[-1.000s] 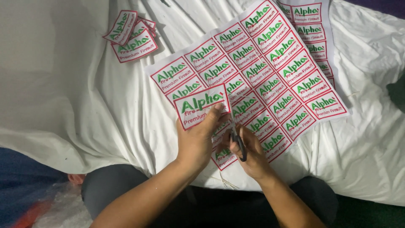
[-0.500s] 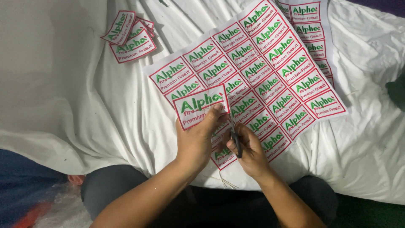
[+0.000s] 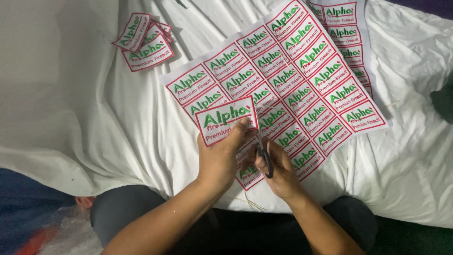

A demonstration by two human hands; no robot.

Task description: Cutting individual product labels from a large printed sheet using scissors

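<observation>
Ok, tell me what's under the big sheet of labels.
The sheet lies on a rumpled white cloth. A second sheet pokes out from under its upper right edge. How far that one runs underneath is covered, as is anything else below.

Home: white bedsheet [image 3: 94,118] as worktop

— What does the person wear on the arms?
— Nothing: both forearms are bare, no sleeves, watch or bracelet in view, and the left hand [image 3: 218,158] and right hand [image 3: 282,172] carry no gloves or rings that I can make out.
— And the legs?
— Dark grey trousers cover both knees.
</observation>
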